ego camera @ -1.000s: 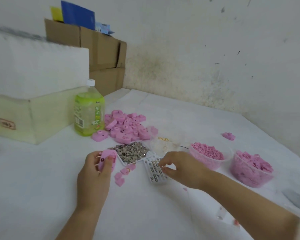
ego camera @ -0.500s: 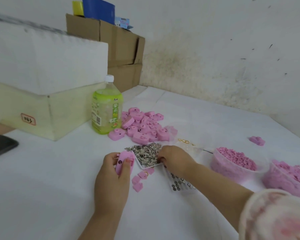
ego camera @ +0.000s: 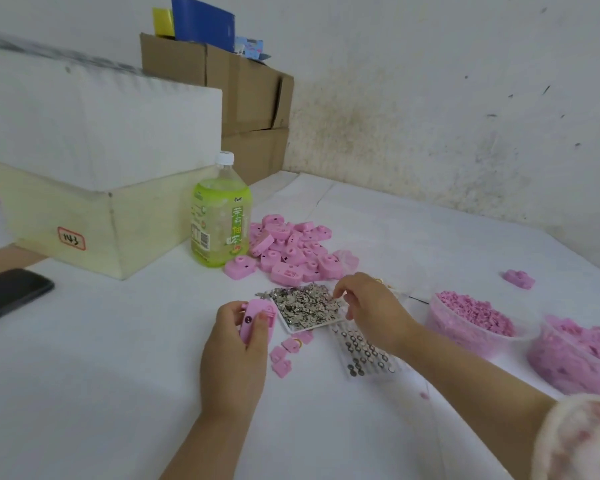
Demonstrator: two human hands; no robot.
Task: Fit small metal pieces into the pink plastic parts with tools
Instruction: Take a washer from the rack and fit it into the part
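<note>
My left hand grips a pink plastic part upright, just left of a white tray heaped with small metal pieces. My right hand hovers over the tray's right side with fingertips curled down into the metal pieces; whether it pinches one is hidden. A clear sheet of small round metal pieces lies under my right wrist. A few small pink parts lie on the table below the tray.
A pile of pink parts sits behind the tray beside a green drink bottle. Two clear tubs of pink pieces stand at the right. A foam box, cardboard boxes and a black phone are at the left.
My right hand moved from the sheet of round pieces up to the tray of metal pieces. My left hand keeps hold of the pink part. The camera view shifted left.
</note>
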